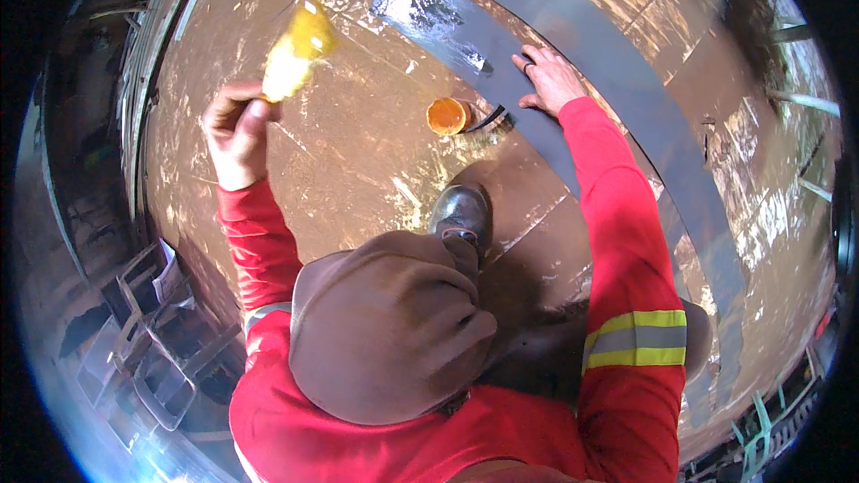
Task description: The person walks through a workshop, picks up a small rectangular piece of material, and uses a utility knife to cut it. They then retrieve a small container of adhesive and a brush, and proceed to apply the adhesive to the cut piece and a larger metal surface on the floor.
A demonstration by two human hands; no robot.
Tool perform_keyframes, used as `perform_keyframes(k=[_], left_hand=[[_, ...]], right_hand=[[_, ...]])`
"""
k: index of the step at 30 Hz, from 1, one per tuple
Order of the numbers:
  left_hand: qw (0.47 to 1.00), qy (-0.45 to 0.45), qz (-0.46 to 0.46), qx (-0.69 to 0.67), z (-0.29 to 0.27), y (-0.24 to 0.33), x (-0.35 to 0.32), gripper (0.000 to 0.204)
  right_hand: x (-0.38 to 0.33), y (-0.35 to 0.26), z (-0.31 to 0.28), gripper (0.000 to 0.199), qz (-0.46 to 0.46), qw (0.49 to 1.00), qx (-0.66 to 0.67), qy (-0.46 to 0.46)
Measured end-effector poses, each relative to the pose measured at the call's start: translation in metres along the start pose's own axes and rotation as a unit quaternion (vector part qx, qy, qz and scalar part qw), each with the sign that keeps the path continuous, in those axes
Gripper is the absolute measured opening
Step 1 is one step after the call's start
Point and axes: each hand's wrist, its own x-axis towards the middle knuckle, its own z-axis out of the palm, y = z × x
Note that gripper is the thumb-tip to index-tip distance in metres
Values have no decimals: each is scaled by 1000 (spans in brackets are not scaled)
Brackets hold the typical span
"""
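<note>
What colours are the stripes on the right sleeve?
The stripes are bright yellow, grey, then bright yellow again, best seen in the head view.

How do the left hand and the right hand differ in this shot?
The left hand is curled, pinching a yellow piece; the right hand is spread and grips nothing. The left hand is away from the shiny-ended grey strip; the right hand is over it. The right hand shows a dark ring; the left hand shows none. Both are bare, with red sleeves.
</note>
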Motion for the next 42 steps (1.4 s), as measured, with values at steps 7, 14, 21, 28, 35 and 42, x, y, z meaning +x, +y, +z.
perform_keyframes(k=[7, 14, 21, 28, 35, 42], left_hand=[[976, -86, 178, -92, 7, 64, 69, 17], [988, -83, -47, 119, 70, -34, 72, 13], [833, -205, -83, 507, 112, -170, 86, 23], [673, -161, 36, 721, 123, -151, 105, 16], [780, -265, 81, 562, 183, -109, 76, 15], [759, -320, -87, 561, 98, -106, 88, 27]], right_hand=[[-2, 0, 1, 78, -2, 1000, 22, 10], [-13, 10, 11, 69, -1, 998, 35, 48], [-18, 12, 10, 67, -18, 997, 69, 32], [-20, 13, 8, 74, -31, 998, 59, 13], [-22, 12, 18, 75, -20, 998, 61, 26], [-22, 13, 18, 76, -13, 997, 68, 28]])
